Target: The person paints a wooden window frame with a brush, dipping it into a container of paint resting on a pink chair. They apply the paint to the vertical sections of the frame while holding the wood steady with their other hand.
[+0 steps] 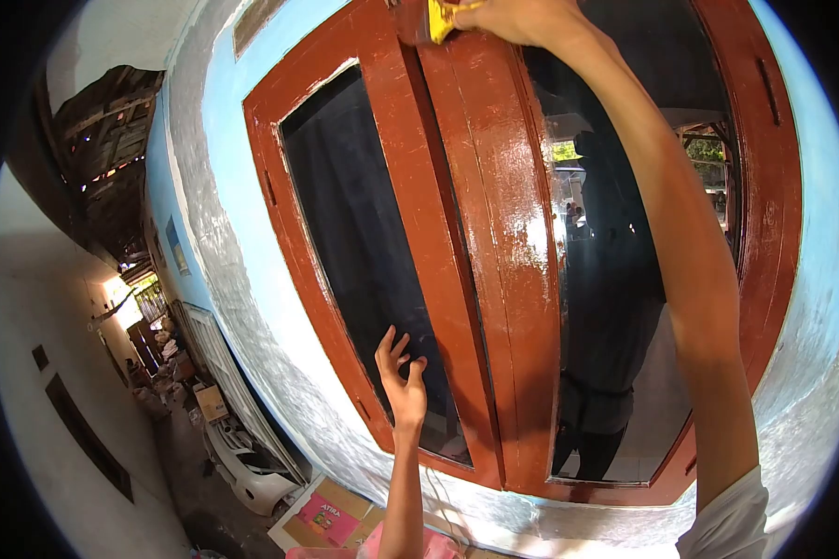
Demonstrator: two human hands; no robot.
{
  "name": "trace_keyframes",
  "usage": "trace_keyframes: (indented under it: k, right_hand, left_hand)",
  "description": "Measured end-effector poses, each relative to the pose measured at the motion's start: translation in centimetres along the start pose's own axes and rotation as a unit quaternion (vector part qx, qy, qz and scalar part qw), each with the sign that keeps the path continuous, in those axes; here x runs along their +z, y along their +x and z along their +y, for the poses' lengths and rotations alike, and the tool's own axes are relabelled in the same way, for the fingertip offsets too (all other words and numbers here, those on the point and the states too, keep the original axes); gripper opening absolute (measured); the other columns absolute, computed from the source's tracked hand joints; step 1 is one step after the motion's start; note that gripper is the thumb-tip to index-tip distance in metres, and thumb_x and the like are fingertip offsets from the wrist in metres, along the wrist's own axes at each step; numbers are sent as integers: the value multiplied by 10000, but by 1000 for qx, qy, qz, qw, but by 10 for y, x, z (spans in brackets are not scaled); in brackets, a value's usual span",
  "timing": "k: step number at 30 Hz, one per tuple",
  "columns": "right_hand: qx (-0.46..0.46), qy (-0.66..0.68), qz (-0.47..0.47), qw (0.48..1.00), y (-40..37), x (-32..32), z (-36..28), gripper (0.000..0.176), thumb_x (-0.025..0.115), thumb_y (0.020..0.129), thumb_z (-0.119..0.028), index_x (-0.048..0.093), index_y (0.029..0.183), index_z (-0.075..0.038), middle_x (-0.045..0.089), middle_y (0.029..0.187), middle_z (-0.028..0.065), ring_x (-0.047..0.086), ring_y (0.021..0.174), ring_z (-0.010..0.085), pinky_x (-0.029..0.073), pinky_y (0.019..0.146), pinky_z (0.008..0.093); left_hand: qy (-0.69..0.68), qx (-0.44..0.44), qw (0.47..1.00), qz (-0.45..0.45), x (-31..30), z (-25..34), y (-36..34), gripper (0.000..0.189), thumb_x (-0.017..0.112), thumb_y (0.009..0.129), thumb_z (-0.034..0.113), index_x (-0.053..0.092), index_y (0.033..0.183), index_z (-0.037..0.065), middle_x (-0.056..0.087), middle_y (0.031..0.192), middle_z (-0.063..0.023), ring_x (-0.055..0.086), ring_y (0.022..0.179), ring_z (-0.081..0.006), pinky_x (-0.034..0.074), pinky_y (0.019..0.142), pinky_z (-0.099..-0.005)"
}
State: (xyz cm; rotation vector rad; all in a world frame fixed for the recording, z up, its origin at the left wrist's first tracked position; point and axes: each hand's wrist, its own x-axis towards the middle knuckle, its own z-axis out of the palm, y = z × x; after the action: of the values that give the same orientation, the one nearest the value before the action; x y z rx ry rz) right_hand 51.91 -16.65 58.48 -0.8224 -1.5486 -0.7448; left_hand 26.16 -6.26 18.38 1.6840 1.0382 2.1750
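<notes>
Up at the top edge of the view, my right hand (522,19) grips a yellow-handled paintbrush (441,20), its dark end against the top of the reddish-brown window frame (480,168). Gloss shines along the middle upright of that frame, which has paler scuffs and thin lines in places. Lower down, my left hand (405,380) is raised in front of the left glass pane (354,186), fingers loosely bent and apart, holding nothing. My right forearm crosses the right glass pane (615,279), where a dark figure is reflected.
Light blue and grey wall (242,214) surrounds the window. Below it lies a cardboard piece with a pink panel (331,518). At left, a narrow passage holds a white motor scooter part (252,484), a cardboard box (211,402) and piled items.
</notes>
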Motion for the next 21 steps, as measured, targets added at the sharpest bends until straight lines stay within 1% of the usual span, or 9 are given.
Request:
trace_keyframes:
  k: [3, 4, 7, 8, 11, 12, 15, 19, 21]
  right_hand:
    - [65, -6, 23, 998, 17, 8, -10, 253, 752, 798, -263, 735, 731, -20, 707, 763, 189, 707, 781, 357, 537, 707, 459]
    - [79, -11, -3, 997, 18, 9, -12, 246, 754, 799, -252, 729, 720, -20, 703, 741, 183, 706, 766, 354, 536, 704, 460]
    - [50, -19, 1, 999, -4, 14, -16, 248, 757, 798, -244, 725, 723, -10, 707, 754, 179, 707, 774, 348, 536, 710, 462]
    - [103, -4, -63, 993, -5, 9, -18, 248, 763, 791, -247, 729, 733, -8, 723, 819, 186, 712, 843, 349, 541, 737, 459]
    - [36, -23, -32, 999, -18, 3, -5, 252, 769, 784, -255, 733, 734, -11, 720, 823, 198, 712, 841, 348, 540, 739, 458]
    - [38, -7, -34, 999, -17, -1, -4, 250, 767, 782, -267, 743, 741, -22, 717, 809, 201, 709, 793, 350, 538, 730, 455]
    - [82, -28, 15, 996, 0, -4, -10, 258, 758, 789, -279, 744, 733, -28, 718, 798, 192, 708, 770, 342, 540, 723, 447]
    - [77, -38, 18, 996, 16, 9, -17, 280, 749, 806, -277, 736, 769, 0, 716, 793, 193, 709, 775, 341, 542, 705, 443]
    - [91, -22, -10, 996, 11, 12, -18, 294, 750, 814, -275, 733, 799, 19, 715, 802, 204, 711, 786, 343, 543, 715, 448]
  left_hand:
    - [-7, -9, 1000, 3, -1, 2, 1, 635, 565, 835, -17, 421, 1452, 37, 410, 1459, -154, 537, 1292, -307, 445, 996, -422]
    - [-9, -11, 1000, 4, -2, 2, 1, 637, 564, 836, -17, 420, 1454, 39, 411, 1459, -154, 539, 1290, -306, 446, 995, -422]
    - [-15, -14, 1000, 5, -2, 1, 2, 640, 559, 837, -17, 417, 1459, 43, 412, 1457, -155, 544, 1286, -305, 451, 991, -422]
    - [-15, -14, 1000, 6, -1, 0, 1, 640, 559, 838, -16, 417, 1459, 43, 412, 1457, -155, 544, 1285, -305, 453, 990, -421]
    - [-7, -19, 1000, 6, -1, -1, 1, 637, 558, 838, -15, 420, 1457, 40, 412, 1456, -157, 543, 1287, -305, 455, 989, -420]
    - [-4, -21, 1000, 6, -1, -1, 2, 635, 558, 837, -14, 421, 1456, 38, 412, 1456, -158, 542, 1288, -305, 456, 989, -420]
    - [-8, -13, 1000, 5, -2, -3, 2, 633, 559, 834, -14, 426, 1450, 35, 413, 1456, -158, 541, 1289, -305, 455, 989, -422]
    - [-13, -14, 1000, 6, -2, -1, 1, 629, 560, 832, -16, 430, 1445, 35, 414, 1458, -153, 542, 1288, -300, 453, 990, -422]
    - [-11, -14, 1000, 3, -2, 0, 2, 628, 559, 834, -17, 430, 1446, 39, 415, 1458, -151, 543, 1286, -298, 450, 991, -421]
